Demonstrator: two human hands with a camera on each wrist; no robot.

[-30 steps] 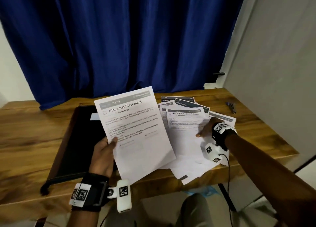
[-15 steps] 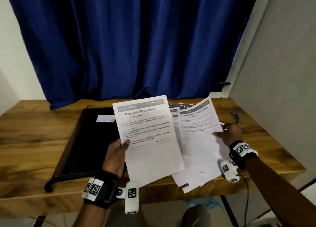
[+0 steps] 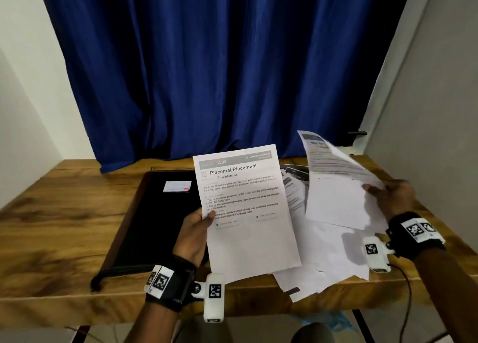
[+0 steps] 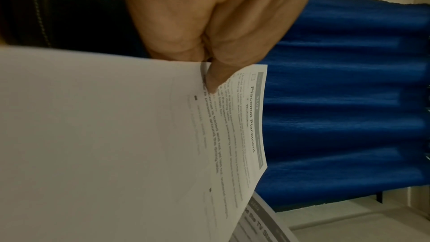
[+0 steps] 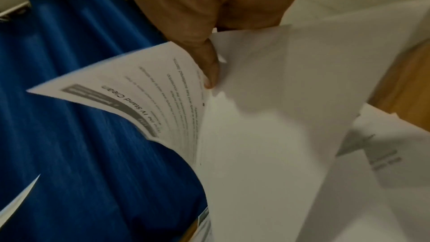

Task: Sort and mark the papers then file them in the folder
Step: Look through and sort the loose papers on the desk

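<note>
the right hand point(image 3: 393, 198), at the right of the frame, has lifted the "tv stand clean" sheet point(image 3: 336, 187) off the loose pile point(image 3: 328, 252), thumb and fingers pinching its edge. the left hand point(image 3: 192, 236) still pinches the "placemat placement" sheet point(image 3: 245, 213) at centre. sorting is underway; the black folder point(image 3: 155, 226) at centre left lies waiting.

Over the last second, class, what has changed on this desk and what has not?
The right hand took hold of the TV stand sheet and lifted it off the paper pile; it now curls in the air. The left hand still holds the Placemat Placement sheet upright. The black folder has not moved.
</note>
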